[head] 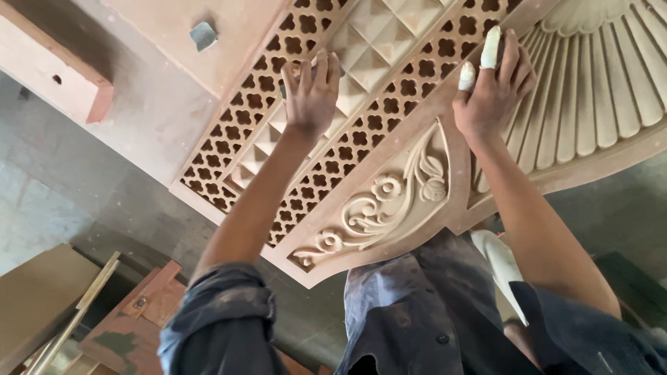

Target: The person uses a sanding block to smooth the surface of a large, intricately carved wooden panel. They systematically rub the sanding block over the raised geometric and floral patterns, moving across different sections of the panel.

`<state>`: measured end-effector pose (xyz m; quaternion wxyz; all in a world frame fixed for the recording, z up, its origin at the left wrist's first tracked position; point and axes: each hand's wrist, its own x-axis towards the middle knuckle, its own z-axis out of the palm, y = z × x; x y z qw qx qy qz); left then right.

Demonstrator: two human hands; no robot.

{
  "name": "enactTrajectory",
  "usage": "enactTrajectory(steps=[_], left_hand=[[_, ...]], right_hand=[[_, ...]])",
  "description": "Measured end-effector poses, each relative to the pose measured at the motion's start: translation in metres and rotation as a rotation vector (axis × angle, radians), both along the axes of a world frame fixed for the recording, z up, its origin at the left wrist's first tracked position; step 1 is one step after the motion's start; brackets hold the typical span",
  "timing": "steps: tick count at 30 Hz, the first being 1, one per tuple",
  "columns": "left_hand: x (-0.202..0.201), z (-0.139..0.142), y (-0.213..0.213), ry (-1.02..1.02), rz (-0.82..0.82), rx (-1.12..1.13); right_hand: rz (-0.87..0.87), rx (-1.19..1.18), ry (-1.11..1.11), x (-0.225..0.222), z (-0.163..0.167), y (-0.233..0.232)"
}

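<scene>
A large carved wooden panel (410, 132) fills the upper middle of the head view. It has a pierced quatrefoil lattice, a row of small pyramid blocks, a floral scroll relief and a fluted fan. My left hand (311, 94) lies flat on the lattice beside the pyramid row, fingers together, pressing something small and grey that is mostly hidden under it. My right hand (492, 87) rests on the plain band between lattice and fan. Two of its fingers are wrapped in white tape. Its fingers are slightly spread and hold nothing.
A wooden block (59, 66) with a reddish end lies at upper left on a flat board (146, 104). A small grey scrap (203, 35) sits on another board. Boards and a reddish frame (139, 312) lie on the floor at lower left.
</scene>
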<state>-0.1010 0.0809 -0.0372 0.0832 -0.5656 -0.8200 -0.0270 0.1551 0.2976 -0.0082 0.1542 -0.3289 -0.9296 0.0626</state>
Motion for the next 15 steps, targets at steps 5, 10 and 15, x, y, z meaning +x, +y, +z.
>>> enactTrajectory(steps=[5, 10, 15], left_hand=[[-0.004, 0.003, -0.026, 0.040, -0.169, -0.101], [-0.007, 0.006, -0.036, -0.280, -0.148, -0.249], [-0.008, -0.009, -0.027, -0.086, 0.014, -0.123]], right_hand=[[0.002, 0.003, 0.040, 0.007, -0.005, 0.001], [-0.015, 0.047, 0.049, -0.004, -0.010, -0.001], [-0.280, -0.044, 0.034, -0.023, -0.023, -0.010]])
